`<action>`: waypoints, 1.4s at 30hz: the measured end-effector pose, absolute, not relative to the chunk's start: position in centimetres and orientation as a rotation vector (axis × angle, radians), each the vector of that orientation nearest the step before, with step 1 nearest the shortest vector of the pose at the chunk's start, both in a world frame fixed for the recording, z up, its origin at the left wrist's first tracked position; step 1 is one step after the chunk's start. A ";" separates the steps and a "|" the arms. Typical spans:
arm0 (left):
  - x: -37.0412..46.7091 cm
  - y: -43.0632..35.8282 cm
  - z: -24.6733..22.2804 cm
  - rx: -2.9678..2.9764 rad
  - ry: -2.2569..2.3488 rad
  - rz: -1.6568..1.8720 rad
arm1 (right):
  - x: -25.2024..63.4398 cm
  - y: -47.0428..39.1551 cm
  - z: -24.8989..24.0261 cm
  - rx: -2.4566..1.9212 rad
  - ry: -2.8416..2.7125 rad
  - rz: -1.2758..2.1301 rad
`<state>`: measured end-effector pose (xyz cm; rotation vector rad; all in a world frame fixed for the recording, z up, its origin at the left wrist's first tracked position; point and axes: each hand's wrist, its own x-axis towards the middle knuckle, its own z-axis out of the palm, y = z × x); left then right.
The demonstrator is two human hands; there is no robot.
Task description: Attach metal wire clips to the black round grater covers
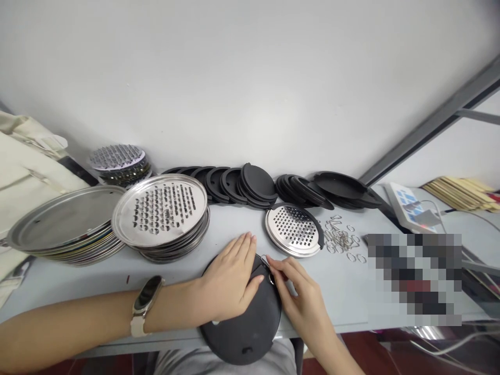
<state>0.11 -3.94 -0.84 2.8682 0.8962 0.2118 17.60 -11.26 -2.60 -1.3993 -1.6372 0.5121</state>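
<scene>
- Pressing flat, the left hand (230, 278) lies open, fingers outstretched, across a smooth, matte black disc (250, 336) overhanging the pale worktop (175, 281) at 6 o'clock.
- Gripped between the right hand's (302, 294) fingers, a slim, shiny metal clasp (264, 259) touches their tips at the disc's 1 o'clock edge.
- A perforated silvery grater plate (294, 228) sits at 1 o'clock from the disc; loose wire rings (351, 258) scatter at 2 o'clock, stacked raised-tooth plates (160, 208) at 11.
</scene>
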 end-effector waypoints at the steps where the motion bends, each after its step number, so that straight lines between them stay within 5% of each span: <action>1: 0.1 -3.8 -0.9 2.865 0.902 0.215 | 17.6 -11.1 -2.5 -1.402 -1.640 0.514; 42: 0.4 -2.5 1.2 2.821 0.957 0.237 | 17.9 -9.9 -1.9 -1.467 -1.535 0.572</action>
